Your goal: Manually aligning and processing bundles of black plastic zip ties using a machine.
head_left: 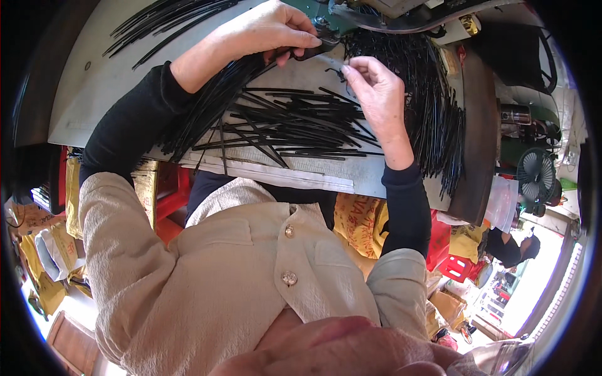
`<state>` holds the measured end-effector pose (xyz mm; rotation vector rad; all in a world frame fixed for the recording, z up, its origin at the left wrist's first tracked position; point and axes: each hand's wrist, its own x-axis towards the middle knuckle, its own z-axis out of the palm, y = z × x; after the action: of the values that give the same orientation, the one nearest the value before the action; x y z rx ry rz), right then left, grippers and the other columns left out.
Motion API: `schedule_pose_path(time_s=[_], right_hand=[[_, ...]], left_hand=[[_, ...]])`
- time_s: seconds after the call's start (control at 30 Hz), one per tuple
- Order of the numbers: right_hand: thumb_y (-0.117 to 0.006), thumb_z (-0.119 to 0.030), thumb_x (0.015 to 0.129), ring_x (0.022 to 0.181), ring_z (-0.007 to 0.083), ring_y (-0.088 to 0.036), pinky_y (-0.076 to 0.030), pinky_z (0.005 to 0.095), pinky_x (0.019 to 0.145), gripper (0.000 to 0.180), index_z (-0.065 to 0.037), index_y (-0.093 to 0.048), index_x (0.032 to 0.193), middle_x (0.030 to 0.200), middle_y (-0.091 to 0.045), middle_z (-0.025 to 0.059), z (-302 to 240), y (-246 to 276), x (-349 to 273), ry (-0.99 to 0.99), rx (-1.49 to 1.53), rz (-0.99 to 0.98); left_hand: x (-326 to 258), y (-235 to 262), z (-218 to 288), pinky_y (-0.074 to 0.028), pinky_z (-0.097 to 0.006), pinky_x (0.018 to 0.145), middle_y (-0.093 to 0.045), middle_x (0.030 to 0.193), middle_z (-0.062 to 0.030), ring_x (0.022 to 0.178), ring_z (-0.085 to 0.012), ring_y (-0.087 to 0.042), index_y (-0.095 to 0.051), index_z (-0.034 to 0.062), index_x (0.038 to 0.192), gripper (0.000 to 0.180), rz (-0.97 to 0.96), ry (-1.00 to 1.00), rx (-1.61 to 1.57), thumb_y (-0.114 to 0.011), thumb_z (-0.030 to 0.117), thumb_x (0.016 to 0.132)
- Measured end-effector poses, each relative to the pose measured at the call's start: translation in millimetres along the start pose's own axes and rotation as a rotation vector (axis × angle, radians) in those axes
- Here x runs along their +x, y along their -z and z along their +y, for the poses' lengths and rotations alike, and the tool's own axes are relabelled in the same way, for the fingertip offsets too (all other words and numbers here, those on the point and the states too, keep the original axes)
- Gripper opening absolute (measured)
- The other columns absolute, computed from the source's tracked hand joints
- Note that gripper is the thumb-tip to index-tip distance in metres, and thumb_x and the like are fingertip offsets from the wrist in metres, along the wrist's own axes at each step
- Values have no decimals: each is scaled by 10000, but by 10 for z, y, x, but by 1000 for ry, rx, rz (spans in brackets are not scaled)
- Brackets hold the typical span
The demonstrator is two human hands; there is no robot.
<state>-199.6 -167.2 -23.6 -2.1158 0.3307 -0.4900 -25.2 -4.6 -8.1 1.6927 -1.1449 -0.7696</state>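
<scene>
My left hand [269,30] is closed, thumb and fingers pinching a black strip [303,51] at the working end of a green machine [342,24] that looks like a sewing machine. Just right of it, my right hand [379,94] has thumb and forefinger pressed together. A small dark scrap or thread shows by its fingertips, and what they hold is too small to make out. Below my hands lies a loose pile of narrow black strips [295,122]. A bundle of longer strips [207,116] runs under my left wrist.
A dense heap of black strips [433,113] hangs over the table's right side. More strips [169,25] lie at the far left of the pale tabletop [88,94]. A small fan [537,172] stands at the right. Yellow sacks [357,219] and a red stool [172,197] are below the table.
</scene>
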Motion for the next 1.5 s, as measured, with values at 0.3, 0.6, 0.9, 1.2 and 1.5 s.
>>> schedule_pose_path(time_s=[0.3,0.6,0.9,1.2,1.5], right_hand=[[-592,-125,899,474,45,-496,-393,191,441,181,36,-632,970,650,-607,45,-250,-63,100,-82,165,-123],[-594,-141,903,476,38,-490,-393,180,441,195,35,-636,974,646,-596,29,-261,-64,172,-122,257,-155],[-593,-147,906,483,36,-493,-386,172,438,194,27,-637,979,664,-596,23,-304,-64,201,-152,295,-178],[-591,-159,909,488,33,-506,-387,167,438,198,19,-638,984,667,-601,21,-283,-63,215,-149,309,-185],[-593,-157,907,487,34,-511,-385,170,431,191,14,-639,979,668,-603,20,-302,-58,231,-148,309,-189]], left_hand=[[22,47,-98,-365,-179,392,-598,682,-34,465,-55,-512,-631,-16,1032,357,68,-42,-38,-621,305,877],[27,50,-63,-359,-178,394,-603,690,-32,467,-53,-507,-639,-19,1037,342,27,-30,-38,-623,284,880],[47,111,-117,-360,-181,397,-607,686,-40,457,-59,-505,-656,-13,1041,361,94,-49,-4,-637,307,873],[84,148,-214,-350,-165,386,-593,666,-21,452,-52,-502,-674,14,999,336,113,-56,-32,-641,321,869],[72,182,-192,-351,-168,397,-591,675,-17,463,-53,-492,-672,12,1009,308,78,-51,-77,-638,283,868]])
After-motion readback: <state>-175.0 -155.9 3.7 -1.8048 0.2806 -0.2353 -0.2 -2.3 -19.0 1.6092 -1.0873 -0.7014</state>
